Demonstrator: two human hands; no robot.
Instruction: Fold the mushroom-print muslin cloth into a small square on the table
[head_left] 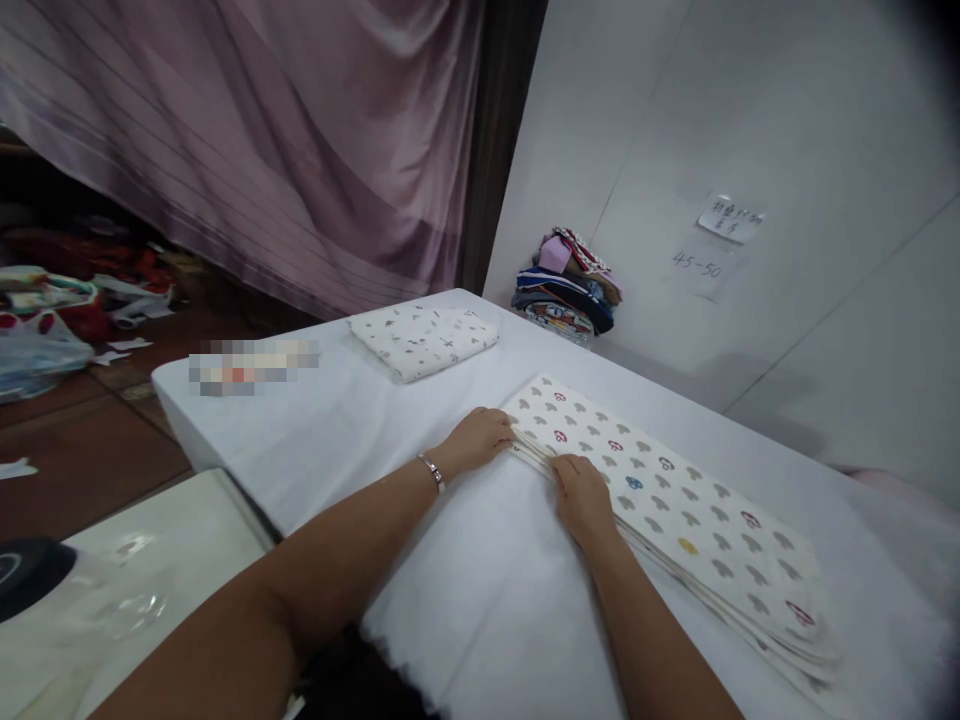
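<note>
A long folded cloth (660,490), cream with grey mushroom-like shapes and a few red, blue and yellow motifs, lies in several layers on the white-covered table (480,570). My left hand (480,438), with a silver bracelet at the wrist, grips the cloth's left end near the corner. Along its near edge my right hand (583,500) is closed on the layers, thumb tucked out of sight. Both hands' fingertips are partly hidden by the fabric. Farther back on the table rests a second folded cloth (424,340), white with small dark sprigs.
A pixelated item (247,368) lies at the table's left end. Folded fabrics (566,285) are piled beyond the far edge, against the wall. A pinkish curtain (300,130) hangs behind. On the left, a pale surface (187,570) stands near bags (49,330) on the tiled floor.
</note>
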